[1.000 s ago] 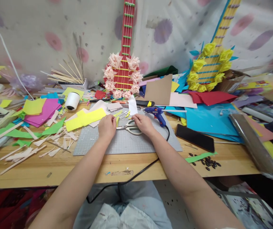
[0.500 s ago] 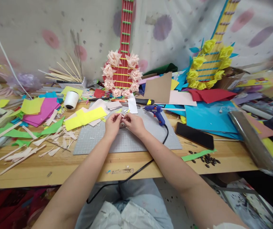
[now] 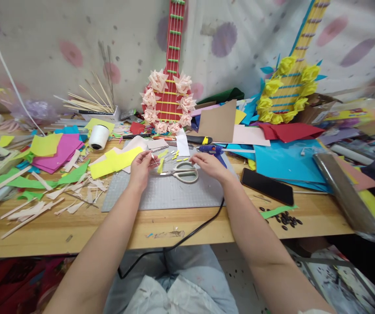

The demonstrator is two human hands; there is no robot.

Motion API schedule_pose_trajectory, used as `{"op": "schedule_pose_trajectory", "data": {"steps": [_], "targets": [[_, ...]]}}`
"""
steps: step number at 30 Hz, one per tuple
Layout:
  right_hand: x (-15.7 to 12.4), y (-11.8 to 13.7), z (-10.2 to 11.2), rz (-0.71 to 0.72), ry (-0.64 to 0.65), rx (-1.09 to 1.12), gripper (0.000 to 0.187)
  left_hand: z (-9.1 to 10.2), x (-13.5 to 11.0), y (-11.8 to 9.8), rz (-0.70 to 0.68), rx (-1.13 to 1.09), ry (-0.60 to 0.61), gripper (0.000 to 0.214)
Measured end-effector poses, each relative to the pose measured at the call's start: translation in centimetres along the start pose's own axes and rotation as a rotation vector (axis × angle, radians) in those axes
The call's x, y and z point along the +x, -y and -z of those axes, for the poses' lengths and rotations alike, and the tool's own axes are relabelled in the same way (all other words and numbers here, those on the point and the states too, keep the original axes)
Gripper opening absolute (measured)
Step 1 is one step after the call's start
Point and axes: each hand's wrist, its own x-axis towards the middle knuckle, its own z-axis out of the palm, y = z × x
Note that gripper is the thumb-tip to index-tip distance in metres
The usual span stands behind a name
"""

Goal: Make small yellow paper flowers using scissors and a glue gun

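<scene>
My left hand (image 3: 141, 169) pinches a small, thin white piece (image 3: 153, 156) between its fingertips, above the grey cutting mat (image 3: 167, 196). My right hand (image 3: 209, 165) is apart from it, over the mat's right side, fingers loosely parted and nothing visible in them. Between the hands lie scissors (image 3: 187, 174) with pale handles, blades pointing left. Several small yellow pieces (image 3: 182, 160) lie just behind the scissors. A blue glue gun (image 3: 211, 149) sits right behind my right hand, which partly covers it.
A red paper guitar (image 3: 170, 100) with pink flowers and a yellow one (image 3: 282, 96) lean at the back. Paper scraps (image 3: 85, 185) and a white thread spool (image 3: 98, 137) are left. A phone (image 3: 267, 186), black beads (image 3: 288, 219) and blue sheets (image 3: 288, 163) lie right. The glue gun's cord (image 3: 203, 224) crosses the table edge.
My hands, together at the mat's middle before, have separated: the left moved left with the white piece, the right moved right toward the glue gun. The scissors now show between them.
</scene>
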Motion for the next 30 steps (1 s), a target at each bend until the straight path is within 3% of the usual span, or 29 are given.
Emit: {"op": "schedule_pose_trajectory", "data": {"steps": [2, 5, 12, 15, 20, 22, 26, 30], "targets": [[0.1, 0.9, -0.9, 0.101, 0.028, -0.132, 0.024, 0.1, 0.0, -0.2, 0.033, -0.016, 0.014, 0.022], [0.2, 1.9, -2.2, 0.179, 0.121, -0.259, 0.035, 0.4, 0.1, -0.6, 0.093, -0.034, 0.015, 0.019], [0.2, 1.7, -2.5, 0.209, 0.144, -0.327, 0.03, 1.0, 0.4, -1.4, 0.185, -0.15, 0.028, 0.011], [0.0, 0.6, -1.7, 0.155, 0.121, -0.183, 0.028, 1.0, 0.4, -1.8, 0.271, -0.271, 0.023, 0.005], [0.4, -1.1, -1.5, -0.003, 0.016, 0.306, 0.03, 0.9, 0.5, -2.2, 0.398, -0.442, -0.033, 0.009], [0.7, -1.1, -2.0, -0.05, -0.049, 0.343, 0.035, 0.8, 0.4, -2.2, 0.427, -0.464, -0.022, 0.009], [1.0, 0.2, -2.9, -0.026, -0.183, 0.029, 0.034, 0.5, 0.1, -2.0, 0.486, -0.506, 0.031, 0.012], [0.9, 1.3, -3.5, 0.093, -0.151, -0.225, 0.031, 0.6, -0.1, -1.8, 0.561, -0.603, 0.11, 0.017]]}}
